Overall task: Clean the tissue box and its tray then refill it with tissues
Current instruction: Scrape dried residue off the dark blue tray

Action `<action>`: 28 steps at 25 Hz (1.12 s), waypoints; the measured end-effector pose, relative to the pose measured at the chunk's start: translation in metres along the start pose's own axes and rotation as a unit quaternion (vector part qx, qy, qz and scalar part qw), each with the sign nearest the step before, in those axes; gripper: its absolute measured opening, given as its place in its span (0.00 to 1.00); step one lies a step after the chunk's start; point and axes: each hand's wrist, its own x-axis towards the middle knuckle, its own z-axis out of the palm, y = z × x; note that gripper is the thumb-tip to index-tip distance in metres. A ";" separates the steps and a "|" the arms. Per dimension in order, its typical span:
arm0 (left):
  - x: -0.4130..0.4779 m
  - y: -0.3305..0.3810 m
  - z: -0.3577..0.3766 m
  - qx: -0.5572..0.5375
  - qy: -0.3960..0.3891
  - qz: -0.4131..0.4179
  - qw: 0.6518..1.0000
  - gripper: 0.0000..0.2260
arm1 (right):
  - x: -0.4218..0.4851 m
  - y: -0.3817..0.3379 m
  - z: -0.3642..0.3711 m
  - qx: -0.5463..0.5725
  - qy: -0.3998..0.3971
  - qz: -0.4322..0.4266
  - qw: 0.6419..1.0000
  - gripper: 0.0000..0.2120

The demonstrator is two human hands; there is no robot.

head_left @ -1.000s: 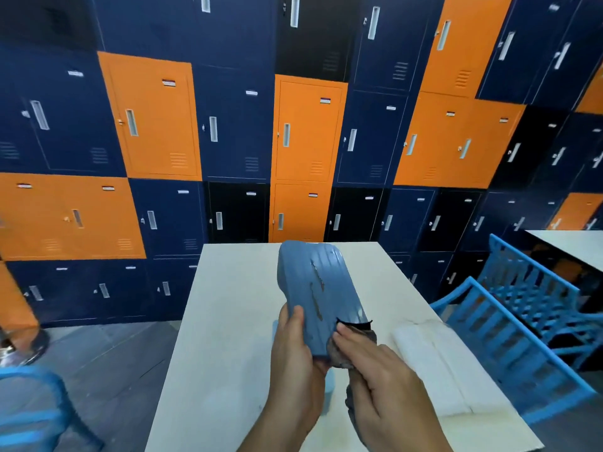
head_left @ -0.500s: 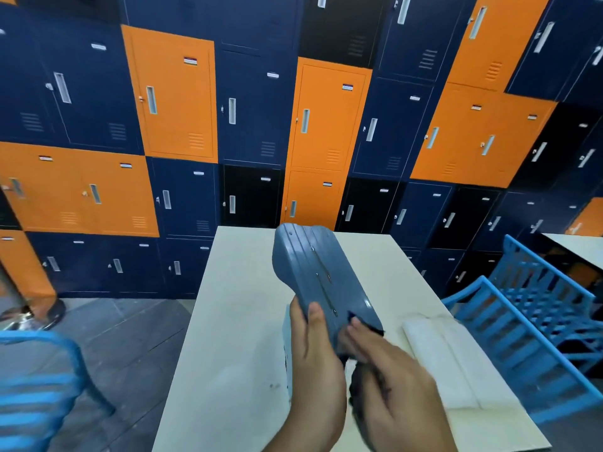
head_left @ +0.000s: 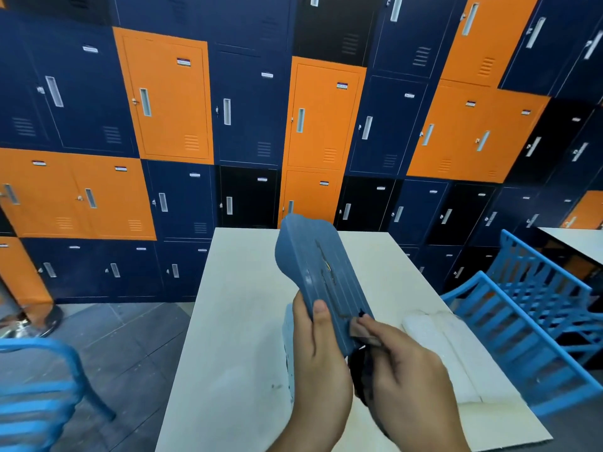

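My left hand [head_left: 318, 360] grips the lower end of a blue ribbed tissue box part [head_left: 316, 272] and holds it tilted above the white table [head_left: 235, 337]. Dirt streaks run along its ribbed face. My right hand [head_left: 404, 373] pinches a dark cloth [head_left: 362, 332] against the part's lower right corner. A light blue piece [head_left: 288, 347] lies on the table below my left hand, mostly hidden. A stack of white tissues [head_left: 447, 350] lies on the table to the right.
Blue slatted chairs [head_left: 535, 318] stand close to the table's right side, and another blue chair [head_left: 36, 396] is at the lower left. A wall of orange and navy lockers [head_left: 319, 125] fills the background. A second white table [head_left: 574, 243] is at far right.
The view has shifted a little. My right hand with the cloth has moved slightly along the lower corner of the blue part. My left hand keeps its grip.
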 end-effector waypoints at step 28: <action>0.005 -0.012 -0.002 0.018 -0.020 -0.020 0.999 0.17 | 0.023 -0.020 -0.022 -0.148 -0.140 0.028 0.979 0.16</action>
